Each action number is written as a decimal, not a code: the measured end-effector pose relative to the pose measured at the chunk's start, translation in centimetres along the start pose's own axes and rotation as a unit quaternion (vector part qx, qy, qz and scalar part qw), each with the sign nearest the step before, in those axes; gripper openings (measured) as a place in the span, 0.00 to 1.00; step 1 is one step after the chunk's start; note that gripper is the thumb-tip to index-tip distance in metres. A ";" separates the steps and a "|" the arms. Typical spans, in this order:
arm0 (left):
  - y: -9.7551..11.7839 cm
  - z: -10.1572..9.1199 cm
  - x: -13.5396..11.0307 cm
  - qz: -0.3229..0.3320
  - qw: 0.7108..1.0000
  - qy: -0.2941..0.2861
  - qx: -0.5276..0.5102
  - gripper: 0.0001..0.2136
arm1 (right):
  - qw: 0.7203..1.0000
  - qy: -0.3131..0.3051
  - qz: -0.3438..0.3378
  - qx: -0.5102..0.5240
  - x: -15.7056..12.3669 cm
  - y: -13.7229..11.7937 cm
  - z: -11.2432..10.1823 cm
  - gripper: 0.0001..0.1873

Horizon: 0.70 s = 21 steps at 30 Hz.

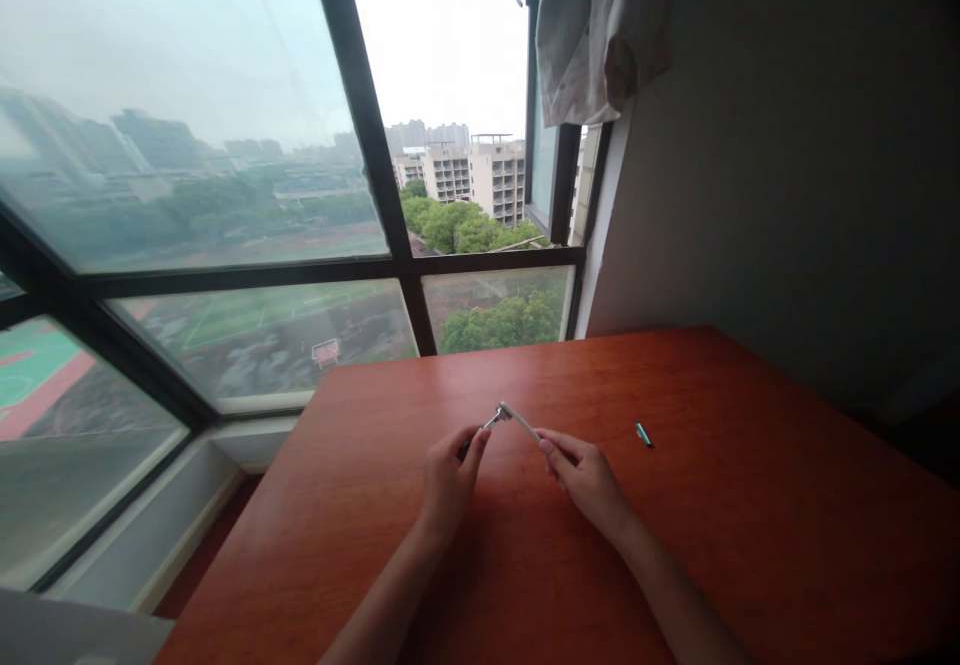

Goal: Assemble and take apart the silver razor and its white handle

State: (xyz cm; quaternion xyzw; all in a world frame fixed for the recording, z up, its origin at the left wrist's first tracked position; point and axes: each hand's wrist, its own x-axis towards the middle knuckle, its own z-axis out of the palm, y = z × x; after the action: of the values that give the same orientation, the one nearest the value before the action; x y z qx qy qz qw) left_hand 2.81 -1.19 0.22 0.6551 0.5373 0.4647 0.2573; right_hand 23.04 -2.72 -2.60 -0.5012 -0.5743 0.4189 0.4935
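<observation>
Both my hands are over the middle of a reddish-brown wooden table (750, 545). My left hand (448, 480) pinches a small dark and silver piece (491, 421). My right hand (585, 475) pinches a thin pale stick-like part (519, 421). The two parts meet at their tips above the table, just ahead of my fingers. What the parts are I cannot make out; they look like pieces of a pen. A small teal cap-like piece (643, 434) lies on the table to the right of my right hand.
A large dark-framed window (375, 145) stands behind the table, looking out on buildings and trees. A white garment (600, 35) hangs at the top right. A plain grey wall (787, 195) runs along the table's right side.
</observation>
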 end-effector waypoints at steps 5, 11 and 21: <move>-0.3 -0.6 0.4 -0.005 1.000 0.013 0.001 0.19 | 1.000 -0.002 -0.006 -0.007 -0.1 -0.1 -0.1 0.28; -0.1 -0.3 0.1 0.009 1.000 -0.017 -0.013 0.19 | 1.000 0.007 -0.009 0.000 0.0 -0.1 -0.1 0.29; 0.0 -0.2 0.1 0.021 1.000 -0.018 -0.002 0.18 | 1.000 0.002 0.010 0.023 0.0 0.0 -0.1 0.30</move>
State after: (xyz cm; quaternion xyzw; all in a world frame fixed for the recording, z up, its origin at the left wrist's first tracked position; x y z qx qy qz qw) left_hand 2.64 -1.12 0.32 0.6737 0.5181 0.4593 0.2584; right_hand 23.09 -2.73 -2.56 -0.4960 -0.5585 0.4357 0.5023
